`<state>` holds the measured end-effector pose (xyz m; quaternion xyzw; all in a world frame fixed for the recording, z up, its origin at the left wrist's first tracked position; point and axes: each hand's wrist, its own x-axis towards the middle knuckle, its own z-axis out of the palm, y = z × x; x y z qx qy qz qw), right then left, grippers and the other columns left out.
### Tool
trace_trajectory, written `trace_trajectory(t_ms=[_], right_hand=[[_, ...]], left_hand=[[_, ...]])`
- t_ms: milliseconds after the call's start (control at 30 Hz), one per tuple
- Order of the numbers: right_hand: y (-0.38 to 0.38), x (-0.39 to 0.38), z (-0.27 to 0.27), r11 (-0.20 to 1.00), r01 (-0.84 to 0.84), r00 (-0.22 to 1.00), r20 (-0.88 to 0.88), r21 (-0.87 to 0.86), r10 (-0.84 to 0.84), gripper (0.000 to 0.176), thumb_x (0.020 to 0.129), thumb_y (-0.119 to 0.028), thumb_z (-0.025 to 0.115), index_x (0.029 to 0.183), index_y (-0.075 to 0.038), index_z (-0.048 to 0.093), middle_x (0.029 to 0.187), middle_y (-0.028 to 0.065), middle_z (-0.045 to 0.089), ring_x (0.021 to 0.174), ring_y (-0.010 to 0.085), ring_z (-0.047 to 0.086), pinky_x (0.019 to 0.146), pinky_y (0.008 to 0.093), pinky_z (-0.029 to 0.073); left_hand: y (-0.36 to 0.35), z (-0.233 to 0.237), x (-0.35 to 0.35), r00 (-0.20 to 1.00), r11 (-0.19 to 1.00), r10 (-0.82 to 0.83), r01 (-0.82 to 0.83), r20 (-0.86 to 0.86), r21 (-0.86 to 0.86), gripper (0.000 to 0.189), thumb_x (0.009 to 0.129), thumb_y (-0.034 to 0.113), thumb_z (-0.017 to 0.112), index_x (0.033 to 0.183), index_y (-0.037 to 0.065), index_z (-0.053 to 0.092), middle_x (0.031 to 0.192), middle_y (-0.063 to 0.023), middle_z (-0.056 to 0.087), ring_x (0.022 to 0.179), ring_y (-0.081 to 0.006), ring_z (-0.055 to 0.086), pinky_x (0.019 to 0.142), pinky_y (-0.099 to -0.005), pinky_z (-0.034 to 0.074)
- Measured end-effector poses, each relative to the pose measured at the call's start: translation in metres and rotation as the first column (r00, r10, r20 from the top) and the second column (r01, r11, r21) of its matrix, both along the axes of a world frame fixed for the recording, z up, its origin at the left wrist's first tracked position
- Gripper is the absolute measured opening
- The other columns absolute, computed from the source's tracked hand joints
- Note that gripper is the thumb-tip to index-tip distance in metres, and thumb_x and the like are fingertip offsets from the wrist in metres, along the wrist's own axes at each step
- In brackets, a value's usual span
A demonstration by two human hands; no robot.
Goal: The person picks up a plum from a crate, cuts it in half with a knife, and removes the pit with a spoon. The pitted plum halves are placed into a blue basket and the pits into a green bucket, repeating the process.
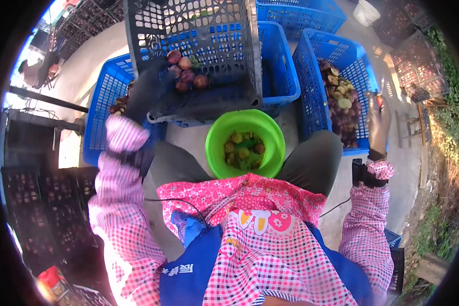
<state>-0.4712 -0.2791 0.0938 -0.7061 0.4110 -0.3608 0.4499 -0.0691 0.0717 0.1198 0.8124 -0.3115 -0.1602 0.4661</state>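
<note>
Bowl [246, 115] holds few fruits [242, 148], blue crate [311, 102] at two o'clock many; left hand [143, 94] grips dark crate [199, 30] at eleven, right hand [378, 122] clasps small tool [380, 98].

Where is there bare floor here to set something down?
Bare concrete lies right of the right blue crate, toward the dark crates, and beyond the left blue crate. Ahead is crowded: the grey crate in the left hand, green bucket, knees.
</note>
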Motion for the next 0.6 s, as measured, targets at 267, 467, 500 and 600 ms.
trace_trajectory(t_ms=[267,467,500,600], right_hand=[[-0.002,-0.049,-0.059,0.993,0.017,0.93,-0.364,-0.121,-0.06,0.028,0.095,-0.028,0.061,0.088,-0.001,0.056,0.067,0.0043,0.052,0.061,0.0127,0.047,0.056,0.029,0.04],[0.0,-0.071,-0.061,0.976,0.154,0.938,-0.334,0.156,-0.095,0.027,0.096,-0.029,0.06,0.086,-0.004,0.057,0.061,-0.0007,0.048,0.05,0.0063,0.045,0.044,0.0254,0.035],[0.0,-0.07,-0.062,0.983,0.128,0.958,-0.273,0.134,-0.087,0.027,0.097,-0.029,0.059,0.087,-0.005,0.058,0.06,-0.0023,0.047,0.047,0.0045,0.043,0.042,0.0243,0.033],[0.008,-0.045,-0.05,0.977,0.041,0.996,-0.084,0.21,-0.024,0.026,0.099,-0.029,0.054,0.092,-0.005,0.06,0.06,-0.0037,0.046,0.047,0.0046,0.041,0.043,0.0232,0.033]], left_hand=[[-0.085,-0.098,0.067,0.897,0.223,-0.42,-0.04,0.133,0.974,0.034,0.091,0.03,0.056,0.115,0.005,0.06,0.099,-0.0135,0.065,0.083,-0.0252,0.063,0.07,-0.0343,0.048],[-0.099,-0.125,0.072,0.887,0.137,-0.452,-0.042,0.1,0.99,0.038,0.09,0.03,0.054,0.118,0.006,0.061,0.1,-0.012,0.065,0.078,-0.022,0.063,0.065,-0.0306,0.048],[-0.102,-0.128,0.076,0.894,0.194,-0.439,-0.009,0.095,0.981,0.038,0.089,0.031,0.054,0.118,0.006,0.061,0.1,-0.0117,0.065,0.077,-0.0214,0.063,0.064,-0.0299,0.048],[-0.112,-0.125,0.094,0.944,0.599,-0.325,0.259,-0.066,0.758,0.04,0.088,0.031,0.053,0.12,0.007,0.061,0.101,-0.011,0.066,0.075,-0.0198,0.063,0.061,-0.028,0.048]])
